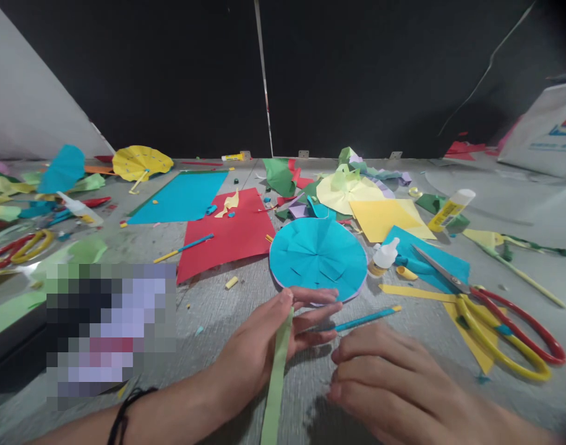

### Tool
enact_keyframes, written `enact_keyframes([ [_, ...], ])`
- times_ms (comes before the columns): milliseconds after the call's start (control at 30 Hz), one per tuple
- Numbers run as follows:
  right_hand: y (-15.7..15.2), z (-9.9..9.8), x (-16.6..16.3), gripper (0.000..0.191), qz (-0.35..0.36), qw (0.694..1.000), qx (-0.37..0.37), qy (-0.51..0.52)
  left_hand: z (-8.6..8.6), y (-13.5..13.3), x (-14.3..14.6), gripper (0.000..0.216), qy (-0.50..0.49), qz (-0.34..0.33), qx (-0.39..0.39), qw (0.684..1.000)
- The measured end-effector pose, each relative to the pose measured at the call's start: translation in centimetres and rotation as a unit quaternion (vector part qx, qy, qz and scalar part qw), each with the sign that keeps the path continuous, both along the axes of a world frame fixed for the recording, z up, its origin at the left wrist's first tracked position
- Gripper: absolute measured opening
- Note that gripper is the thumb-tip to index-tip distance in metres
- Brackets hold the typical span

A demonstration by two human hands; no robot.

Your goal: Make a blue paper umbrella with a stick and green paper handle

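The left forearm (162,420) crosses in low from about 7 o'clock, and the left hand (257,346) sits near 6 o'clock, turned on its side. Its thumb (268,315) points toward 1 o'clock, while its fingers (315,296) spread out toward 3 o'clock. The right forearm (487,426) enters from about 5 o'clock. The right hand (380,377) lies back upward, its fingers (357,349) loosely curled and pointing toward 9 o'clock. The two hands are just beside each other, not touching.
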State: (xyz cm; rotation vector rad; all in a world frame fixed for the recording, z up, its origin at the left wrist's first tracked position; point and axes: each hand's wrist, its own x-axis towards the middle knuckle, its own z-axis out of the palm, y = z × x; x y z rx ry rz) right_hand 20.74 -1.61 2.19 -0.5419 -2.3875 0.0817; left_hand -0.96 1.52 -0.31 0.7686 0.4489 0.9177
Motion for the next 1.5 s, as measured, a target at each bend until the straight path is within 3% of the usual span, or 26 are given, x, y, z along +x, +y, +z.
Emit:
enact_keyframes([
  [300, 1.9, -1.9, 0.3, 0.028, -0.152, 0.983, -0.04, 0.099, 0.1, 0.6, 0.0, 0.043, -0.004, 0.021, -0.01, 1.0],
  [400, 2.6, -2.0, 0.4, 0.022, -0.203, 0.97, -0.026, 0.129, 0.3, 0.6, 0.0, 0.042, 0.013, 0.032, -0.007, 0.999],
  [500, 3.0, -2.1, 0.6, 0.018, -0.227, 0.962, -0.02, 0.147, 0.5, 0.5, -0.2, 0.041, 0.032, 0.039, -0.004, 0.999],
  [633, 3.1, -2.5, 0.9, 0.019, -0.25, 0.957, -0.064, 0.13, 0.7, 0.6, -0.2, 0.042, 0.053, 0.043, 0.003, 0.998],
  [833, 2.6, -2.7, 0.7, 0.038, -0.206, 0.976, -0.035, 0.066, 0.4, 0.8, -0.1, 0.043, 0.071, 0.06, 0.023, 0.995],
  [1033, 2.4, -2.8, 0.3, 0.02, -0.192, 0.978, -0.037, 0.075, 0.2, 0.4, -0.1, 0.041, 0.09, 0.054, 0.071, 0.992],
  [1167, 2.3, -2.8, 0.3, 0.023, -0.143, 0.985, -0.061, 0.074, 0.2, 0.4, -0.2, 0.04, 0.109, 0.049, 0.075, 0.99],
  [1367, 0.6, -2.2, -0.4, 0.014, -0.026, 0.968, -0.245, 0.056, -0.3, 0.6, -0.5, 0.042, 0.159, 0.029, 0.12, 0.979],
  [1500, -0.3, -1.5, -1.5, 0.02, -0.052, 0.927, -0.367, 0.064, -0.3, 0.0, -0.8, 0.044, 0.186, -0.004, 0.171, 0.968],
])
